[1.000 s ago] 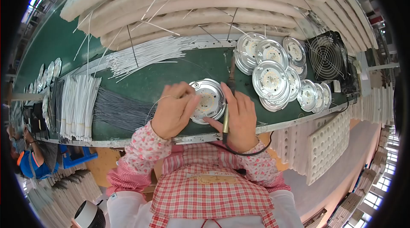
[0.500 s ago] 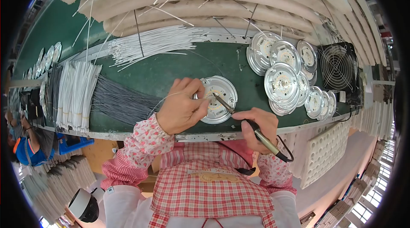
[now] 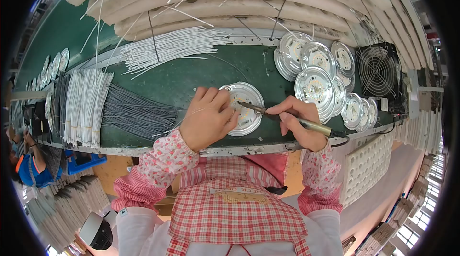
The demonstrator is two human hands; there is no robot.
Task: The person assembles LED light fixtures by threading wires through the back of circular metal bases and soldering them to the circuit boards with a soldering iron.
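Observation:
A round silver lamp disc (image 3: 250,125) with small yellowish parts at its centre lies flat on the green bench. Over its left side is my left hand (image 3: 207,118), fingers bent and closed around a thin wire (image 3: 165,132) that trails back across the hand; its end by the disc is hard to see. My right hand (image 3: 303,121) grips a soldering iron (image 3: 315,127) like a pen. The iron lies nearly level, and its tip meets the disc's centre close to my left fingertips.
Several similar discs (image 3: 314,88) are piled at the right, beside a black fan (image 3: 378,71). White wires (image 3: 172,47) lie at the back; white bundles (image 3: 86,107) and grey wires (image 3: 136,112) sit left. Pale rolls (image 3: 230,9) line the rear. Another person (image 3: 36,162) is at far left.
My right hand has moved right and slightly up, bringing the soldering iron to a flatter angle. Its tip stays near the disc's centre. My left hand has shifted only slightly.

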